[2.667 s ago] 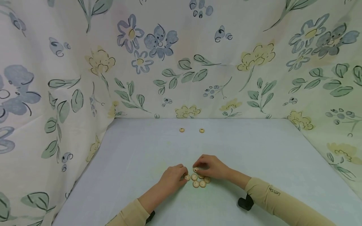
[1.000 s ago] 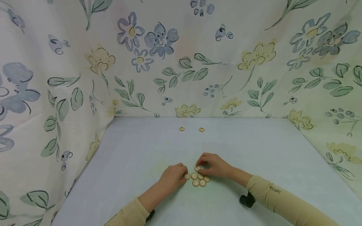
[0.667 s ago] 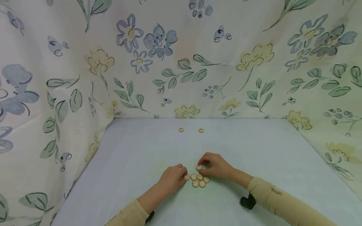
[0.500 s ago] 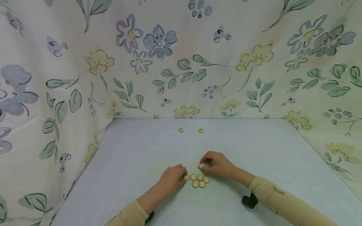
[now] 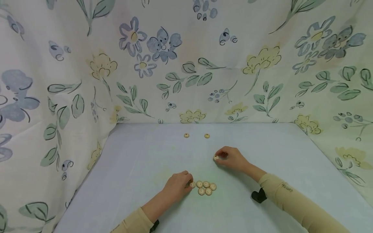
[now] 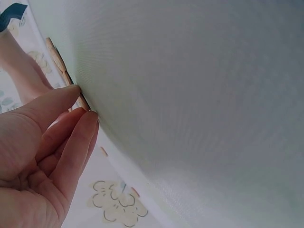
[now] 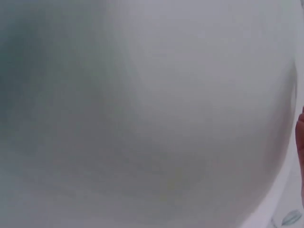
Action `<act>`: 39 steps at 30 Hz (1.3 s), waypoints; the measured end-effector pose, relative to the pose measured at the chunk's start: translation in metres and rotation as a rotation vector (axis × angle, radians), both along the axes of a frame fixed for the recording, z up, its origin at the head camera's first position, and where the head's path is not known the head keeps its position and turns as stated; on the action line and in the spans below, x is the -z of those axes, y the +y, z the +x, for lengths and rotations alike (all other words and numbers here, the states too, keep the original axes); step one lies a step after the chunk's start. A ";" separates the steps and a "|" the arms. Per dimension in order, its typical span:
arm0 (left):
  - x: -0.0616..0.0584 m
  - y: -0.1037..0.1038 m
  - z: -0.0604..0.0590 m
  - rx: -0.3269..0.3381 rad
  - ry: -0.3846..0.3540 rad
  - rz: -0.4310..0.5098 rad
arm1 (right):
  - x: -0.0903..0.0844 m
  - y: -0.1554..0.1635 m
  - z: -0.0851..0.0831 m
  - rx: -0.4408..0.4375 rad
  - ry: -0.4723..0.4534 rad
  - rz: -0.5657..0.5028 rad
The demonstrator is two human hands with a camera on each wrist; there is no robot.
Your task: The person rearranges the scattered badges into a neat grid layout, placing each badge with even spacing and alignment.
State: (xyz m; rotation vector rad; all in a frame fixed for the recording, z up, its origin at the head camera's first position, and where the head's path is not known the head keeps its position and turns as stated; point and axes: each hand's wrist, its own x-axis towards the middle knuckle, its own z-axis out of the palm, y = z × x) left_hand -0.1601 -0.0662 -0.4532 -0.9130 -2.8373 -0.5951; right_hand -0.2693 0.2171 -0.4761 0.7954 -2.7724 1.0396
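Several small round wooden buttons (image 5: 205, 187) lie clustered on the pale table (image 5: 140, 155) near its front. My left hand (image 5: 178, 184) rests beside them, its fingertips touching the leftmost button (image 5: 192, 184); the left wrist view shows those fingers (image 6: 71, 142) against a button edge (image 6: 61, 71). My right hand (image 5: 230, 158) is farther back and to the right, pinching one button (image 5: 216, 157) between thumb and fingers just above the table. Two more buttons (image 5: 186, 135) (image 5: 207, 136) lie apart near the back edge. The right wrist view shows only blurred table.
A floral cloth (image 5: 186, 64) hangs as a backdrop behind and on both sides of the table. Black wrist straps (image 5: 257, 195) show under the beige sleeves (image 5: 291, 200).
My right hand has lifted one button out of the cluster and carried it back and to the right. My left hand has stayed at the cluster's left side.
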 end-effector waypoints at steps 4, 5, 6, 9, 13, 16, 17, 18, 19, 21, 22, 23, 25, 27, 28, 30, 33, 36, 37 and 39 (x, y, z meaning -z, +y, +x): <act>-0.001 0.000 0.000 -0.002 -0.007 0.003 | 0.001 0.009 -0.018 0.094 -0.048 -0.008; -0.001 0.000 0.000 -0.003 -0.009 0.004 | 0.001 0.011 -0.023 0.113 -0.059 -0.016; -0.001 0.000 0.000 -0.004 -0.009 0.004 | 0.001 0.013 -0.028 0.130 -0.069 -0.022; -0.001 0.000 0.000 -0.008 -0.011 0.004 | 0.001 0.019 -0.043 0.180 -0.086 -0.040; 0.000 0.002 0.001 -0.003 -0.024 0.004 | 0.002 0.026 -0.058 0.232 -0.096 -0.047; 0.000 0.002 0.003 -0.007 -0.031 0.000 | 0.003 0.029 -0.068 0.250 -0.107 -0.051; 0.000 0.002 0.003 -0.011 -0.033 -0.001 | 0.004 0.029 -0.070 0.252 -0.111 -0.051; 0.000 0.002 0.004 -0.014 -0.031 -0.004 | 0.004 0.030 -0.072 0.256 -0.114 -0.045; -0.001 0.002 0.004 -0.017 -0.029 -0.004 | 0.005 0.030 -0.075 0.264 -0.120 -0.043; 0.000 0.001 0.004 -0.017 -0.024 -0.005 | 0.005 0.031 -0.078 0.283 -0.126 -0.031; 0.000 0.001 0.004 -0.016 -0.023 -0.005 | 0.005 0.031 -0.080 0.290 -0.126 -0.024; 0.001 0.001 0.004 -0.014 -0.024 -0.005 | 0.004 0.032 -0.081 0.299 -0.126 -0.019; 0.001 0.001 0.003 -0.012 -0.027 -0.005 | 0.003 0.034 -0.082 0.308 -0.119 -0.016; 0.002 0.001 0.003 -0.013 -0.033 -0.008 | 0.001 0.035 -0.083 0.307 -0.114 -0.021; 0.001 0.001 0.003 -0.015 -0.035 -0.010 | 0.000 0.036 -0.083 0.302 -0.106 -0.018; 0.001 0.001 0.002 -0.016 -0.032 -0.012 | -0.001 0.037 -0.085 0.301 -0.098 -0.013; 0.001 0.001 0.001 -0.015 -0.024 -0.015 | -0.001 0.038 -0.087 0.299 -0.095 0.001; 0.001 0.001 0.000 -0.016 -0.022 -0.017 | -0.001 0.038 -0.089 0.289 -0.092 0.007; 0.001 0.001 0.000 -0.017 -0.023 -0.018 | -0.001 0.038 -0.090 0.286 -0.092 0.004; 0.000 0.001 -0.001 -0.020 -0.024 -0.022 | -0.001 0.037 -0.091 0.281 -0.091 0.000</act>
